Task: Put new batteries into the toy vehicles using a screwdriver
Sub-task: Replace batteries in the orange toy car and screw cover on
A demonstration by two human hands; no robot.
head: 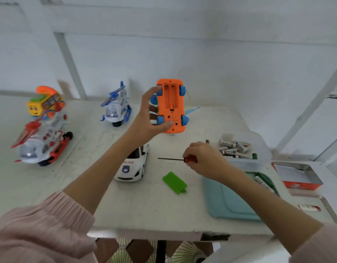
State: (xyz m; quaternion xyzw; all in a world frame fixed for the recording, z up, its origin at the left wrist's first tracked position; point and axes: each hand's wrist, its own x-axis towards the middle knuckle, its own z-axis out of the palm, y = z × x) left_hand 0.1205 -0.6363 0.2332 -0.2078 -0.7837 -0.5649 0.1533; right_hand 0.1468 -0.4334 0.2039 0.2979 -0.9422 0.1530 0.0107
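**Orange toy held up, battery bay open**

You are holding the orange toy car (170, 106) up above the table (145, 205) in your left hand (147, 120), underside turned toward you, with your fingers and thumb curling round its side and blue wheels. Its battery bay is lying open and showing bare. Your right hand (203, 160) is gripping the red handle of the screwdriver (175, 159), fingers closing tight round it, and the dark shaft is pointing left, level over the tabletop. The green battery cover (174, 183) is lying flat on the table just below the screwdriver tip. A white police car (133, 168) is sitting beside your left forearm. Loose batteries (234, 148) are piling in a clear container (258, 147) to the right of your right hand, near a teal lid (228, 202). Further back, a blue and white helicopter (116, 106), a red and white helicopter (42, 143) and a yellow toy phone (45, 102) are standing well apart from your hands.
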